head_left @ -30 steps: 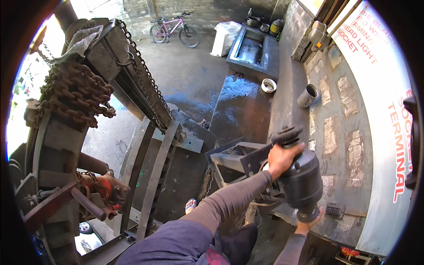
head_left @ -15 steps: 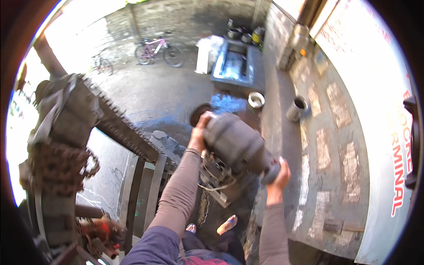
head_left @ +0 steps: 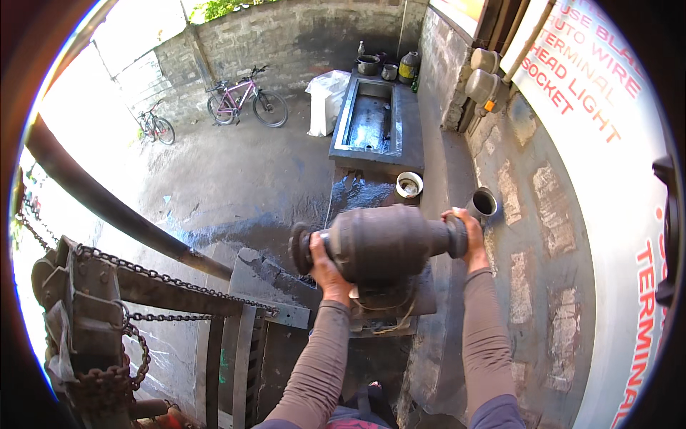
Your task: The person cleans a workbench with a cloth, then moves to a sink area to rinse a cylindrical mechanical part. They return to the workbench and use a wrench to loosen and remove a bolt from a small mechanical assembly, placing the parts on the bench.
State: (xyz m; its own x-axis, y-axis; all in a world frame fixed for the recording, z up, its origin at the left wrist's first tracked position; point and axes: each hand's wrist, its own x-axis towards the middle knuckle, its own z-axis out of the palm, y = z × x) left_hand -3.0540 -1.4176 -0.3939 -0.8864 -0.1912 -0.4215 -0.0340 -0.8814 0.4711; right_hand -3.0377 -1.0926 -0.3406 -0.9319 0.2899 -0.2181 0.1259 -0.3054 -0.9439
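Observation:
A dark grey, barrel-shaped metal part (head_left: 382,243) with a round flange at each end hangs level before me, held between both hands. My left hand (head_left: 330,272) is closed round its left end, just inside the flange. At the other end, the fingers of my right hand (head_left: 471,239) wrap the outer side of the right flange. Below the part is a dark bench-like stand (head_left: 421,297) with a loose wire looped on it, largely hidden by the part.
A chain (head_left: 182,280) hangs from a steel frame (head_left: 93,279) at left. Ahead are a concrete sink (head_left: 416,136), a white bucket (head_left: 409,184) and a pink bicycle (head_left: 239,100). A grey pipe (head_left: 482,205) stands by the right-hand block wall (head_left: 561,207).
The barrel-shaped part has swung from a slant to level, its right end rising. My right hand has moved up and farther away with it. The view has shifted too.

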